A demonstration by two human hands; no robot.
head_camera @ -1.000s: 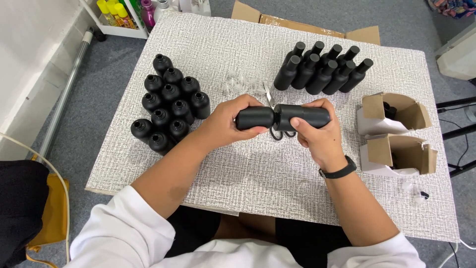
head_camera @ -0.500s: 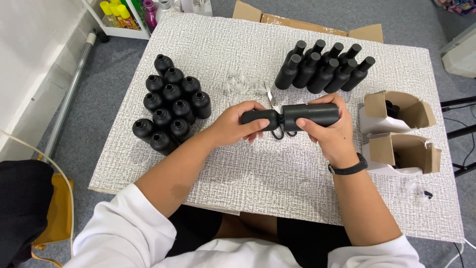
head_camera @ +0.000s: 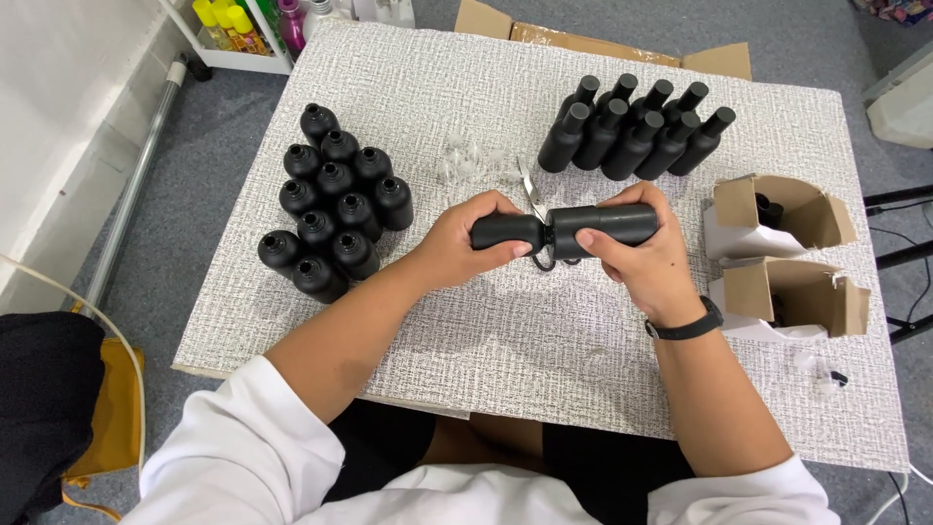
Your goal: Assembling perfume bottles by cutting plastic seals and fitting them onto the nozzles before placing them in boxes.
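Note:
My left hand (head_camera: 466, 243) grips a black cylindrical cap (head_camera: 505, 231) held sideways. A black bottle (head_camera: 622, 222) lies in my right hand (head_camera: 637, 258), its neck end meeting the cap at the middle. Both are held just above the textured white table (head_camera: 544, 340). Scissors (head_camera: 530, 190) lie on the table right behind my hands, partly hidden. Several uncapped black bottles (head_camera: 335, 199) stand in a cluster to the left. Several capped black bottles (head_camera: 632, 126) stand in rows at the back right.
Two small open cardboard boxes (head_camera: 777, 214) (head_camera: 792, 297) sit at the right edge. Clear plastic bits (head_camera: 471, 160) lie at the back centre. A brown carton flap (head_camera: 603, 44) shows beyond the table. A shelf with coloured bottles (head_camera: 248, 24) stands at the far left.
The cap and bottle have come closer together, with the cap now against the bottle's neck. My hands have shifted slightly; the rest of the table is unchanged.

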